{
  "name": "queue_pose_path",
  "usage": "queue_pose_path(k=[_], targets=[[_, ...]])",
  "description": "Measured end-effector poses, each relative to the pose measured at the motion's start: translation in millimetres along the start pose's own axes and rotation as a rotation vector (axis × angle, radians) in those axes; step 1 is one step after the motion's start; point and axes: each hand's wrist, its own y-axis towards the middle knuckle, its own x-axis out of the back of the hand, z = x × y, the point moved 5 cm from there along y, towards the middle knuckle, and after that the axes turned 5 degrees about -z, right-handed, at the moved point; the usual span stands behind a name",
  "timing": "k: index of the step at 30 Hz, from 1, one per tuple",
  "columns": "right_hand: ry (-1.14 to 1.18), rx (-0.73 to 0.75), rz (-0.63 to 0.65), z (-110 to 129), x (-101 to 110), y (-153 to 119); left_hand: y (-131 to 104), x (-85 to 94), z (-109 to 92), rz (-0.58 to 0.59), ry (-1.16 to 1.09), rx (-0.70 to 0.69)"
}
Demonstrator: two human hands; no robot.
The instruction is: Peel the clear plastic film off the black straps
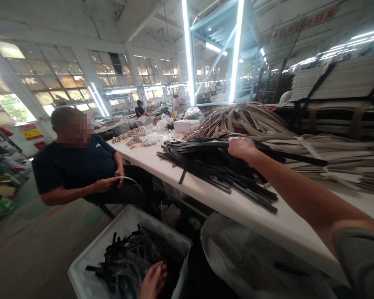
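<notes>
My right hand [241,148] is closed around black strips at the top of a heap of black strips [205,164] on the long pale table [143,160]. One strip reaches out to the right past my forearm. Low in the view, my left hand [154,280] hovers at the white bin [77,270], over black strips [127,257] inside it. Its fingers are curled and blurred, and whether anything is between them is unclear.
A seated person [77,166] at the left holds a thin pale strip. Beige strips [246,120] are piled behind the black ones. A white box [186,126], small metal parts and plastic bags lie farther back. A translucent sack [237,245] hangs below the table edge.
</notes>
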Motion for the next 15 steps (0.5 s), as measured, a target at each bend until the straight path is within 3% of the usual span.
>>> queue_pose_path(k=[1, 2, 4, 6, 8, 11, 13, 15], targets=[[-0.01, 0.013, 0.005, -6.6, 0.4, -15.6, -1.5, -30.0, -11.0, 0.147, 0.001, -0.02], [-0.018, 0.029, 0.014, -11.8, -0.8, -33.0, -9.1, -65.9, -22.8, 0.372, 0.013, -0.052], [-0.027, 0.062, 0.028, -18.5, -6.7, -72.2, -39.1, -136.8, -45.9, 0.753, 0.001, -0.116], [-0.021, 0.063, 0.027, -23.1, -15.2, -114.4, -77.4, -200.6, -62.0, 0.986, -0.052, -0.073], [0.001, 0.037, 0.038, -27.7, -25.5, -155.4, -116.6, -254.8, -69.4, 1.148, -0.108, 0.078], [0.082, 0.021, 0.075, -35.3, -42.5, -207.9, -156.0, -307.9, -76.7, 1.188, -0.258, 0.281], [0.147, -0.002, 0.138, -43.2, -56.2, -236.6, -162.7, -323.4, -81.6, 1.081, -0.384, 0.367], [0.24, -0.034, 0.205, -52.8, -71.7, -263.1, -158.2, -325.7, -88.8, 0.955, -0.493, 0.422]])
